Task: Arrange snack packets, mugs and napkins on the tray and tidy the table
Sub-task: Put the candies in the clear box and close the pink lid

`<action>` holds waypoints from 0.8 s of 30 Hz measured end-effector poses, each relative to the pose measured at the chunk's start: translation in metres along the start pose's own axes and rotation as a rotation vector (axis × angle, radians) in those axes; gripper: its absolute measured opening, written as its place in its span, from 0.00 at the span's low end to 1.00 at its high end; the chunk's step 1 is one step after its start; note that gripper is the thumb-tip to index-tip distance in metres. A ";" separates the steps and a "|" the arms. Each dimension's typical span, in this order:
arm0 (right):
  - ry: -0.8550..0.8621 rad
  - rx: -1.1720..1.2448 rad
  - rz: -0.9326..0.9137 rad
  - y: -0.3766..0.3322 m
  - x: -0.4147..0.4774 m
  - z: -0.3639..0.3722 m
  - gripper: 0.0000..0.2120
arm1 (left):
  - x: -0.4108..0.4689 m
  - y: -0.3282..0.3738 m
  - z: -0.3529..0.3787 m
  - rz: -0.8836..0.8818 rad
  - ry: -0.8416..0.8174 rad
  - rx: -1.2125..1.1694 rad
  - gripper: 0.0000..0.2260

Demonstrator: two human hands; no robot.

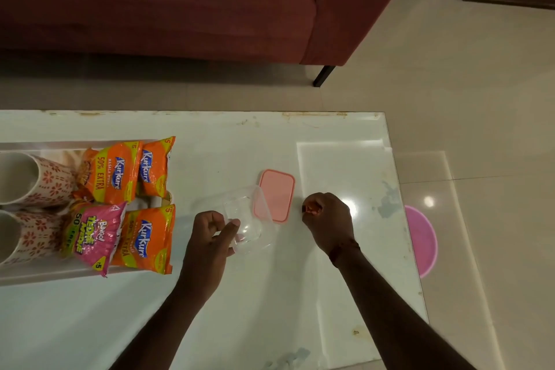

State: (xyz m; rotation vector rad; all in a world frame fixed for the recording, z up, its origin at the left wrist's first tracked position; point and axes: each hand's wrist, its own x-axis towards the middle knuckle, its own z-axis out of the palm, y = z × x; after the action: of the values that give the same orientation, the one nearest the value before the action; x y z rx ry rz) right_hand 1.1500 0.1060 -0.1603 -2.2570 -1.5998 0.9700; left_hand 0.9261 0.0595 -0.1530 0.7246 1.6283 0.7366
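Already the tray (36,277) at the left edge of your table (234,141) holds the snack packets: three orange packets (112,173) and one pink packet (93,234), lying just beside two patterned mugs (45,183) resting on their sides. Near the middle of the table your left hand (207,246) is closed on a clear plastic box (247,219), thumb against its near wall. A pink lid (276,194) lies flat just behind the box. Your right hand (327,219) is curled into a fist around something small and reddish; I cannot tell what. Beyond the table's right edge, a pink tub (420,240) sits on the floor.
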 end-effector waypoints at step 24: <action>-0.011 -0.211 -0.410 -0.113 -0.089 0.022 0.11 | -0.019 0.005 -0.004 0.077 -0.076 -0.116 0.34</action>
State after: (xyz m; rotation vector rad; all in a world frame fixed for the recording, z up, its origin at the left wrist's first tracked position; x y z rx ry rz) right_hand 1.0328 0.0654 -0.0843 -1.9207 -2.1427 0.7348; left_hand 0.9260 0.0475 -0.1372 0.7255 1.4834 0.8419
